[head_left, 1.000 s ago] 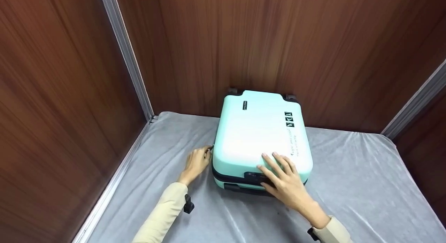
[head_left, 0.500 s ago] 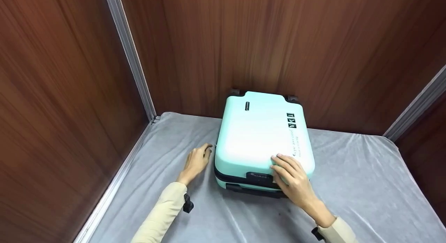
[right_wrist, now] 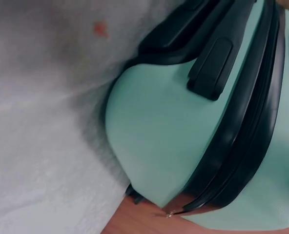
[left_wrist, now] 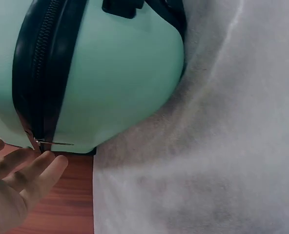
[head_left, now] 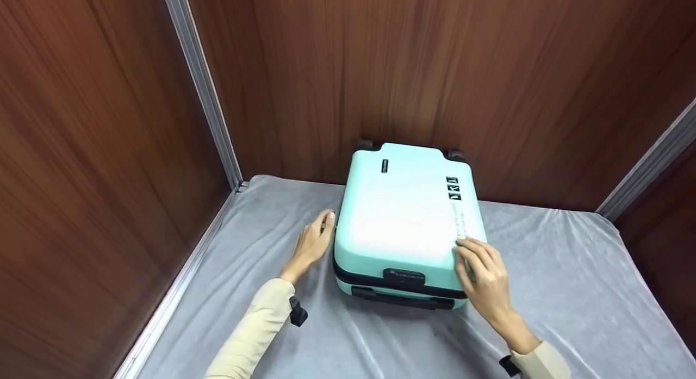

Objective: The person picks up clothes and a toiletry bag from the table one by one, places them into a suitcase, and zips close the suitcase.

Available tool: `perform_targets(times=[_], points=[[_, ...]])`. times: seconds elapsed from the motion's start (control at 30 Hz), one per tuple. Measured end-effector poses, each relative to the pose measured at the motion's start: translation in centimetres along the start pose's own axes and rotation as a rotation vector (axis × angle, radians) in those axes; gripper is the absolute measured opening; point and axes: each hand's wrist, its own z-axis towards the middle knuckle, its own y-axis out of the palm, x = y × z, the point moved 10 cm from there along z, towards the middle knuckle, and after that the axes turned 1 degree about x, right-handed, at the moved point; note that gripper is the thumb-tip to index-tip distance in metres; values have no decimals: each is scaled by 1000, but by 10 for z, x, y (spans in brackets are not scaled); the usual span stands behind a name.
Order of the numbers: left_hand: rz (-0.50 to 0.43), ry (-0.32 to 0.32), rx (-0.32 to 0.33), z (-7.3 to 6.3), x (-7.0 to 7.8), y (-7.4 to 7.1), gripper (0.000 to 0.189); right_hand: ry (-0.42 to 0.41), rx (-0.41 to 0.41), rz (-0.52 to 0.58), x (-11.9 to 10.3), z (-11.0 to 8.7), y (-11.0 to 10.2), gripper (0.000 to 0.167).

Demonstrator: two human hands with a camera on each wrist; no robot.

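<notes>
A mint-green hard-shell suitcase lies flat, its wheels toward the back wall. Beside its left side is my left hand, fingers loosely extended. The left wrist view shows these fingers close to a metal zipper pull on the dark zipper band; whether they touch it I cannot tell. My right hand has its fingertips on the lid near the front right corner. Another zipper pull hangs on the right side in the right wrist view, where the hand barely shows.
A black lock panel and a carry handle are on the suitcase's front side. Grey cloth covers the surface around it. Wood-grain walls stand close behind the wheels and at both sides.
My right hand has slid rightward from beside the lock panel to the front right corner. The left hand has moved slightly forward along the side, its fingers off the zipper pull it seemed to hold.
</notes>
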Motion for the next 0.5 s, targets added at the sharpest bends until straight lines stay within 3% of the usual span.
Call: perform_targets(times=[0.2, 0.33, 0.5], points=[[-24, 4, 0, 4, 8, -2, 50, 75, 18, -25, 15, -4, -7, 22], [-100, -6, -31, 4, 15, 1, 55, 245, -19, -77, 34, -10, -9, 23], [-210, -27, -96, 4, 20, 12, 58, 443, -124, -80, 55, -22, -2, 36]])
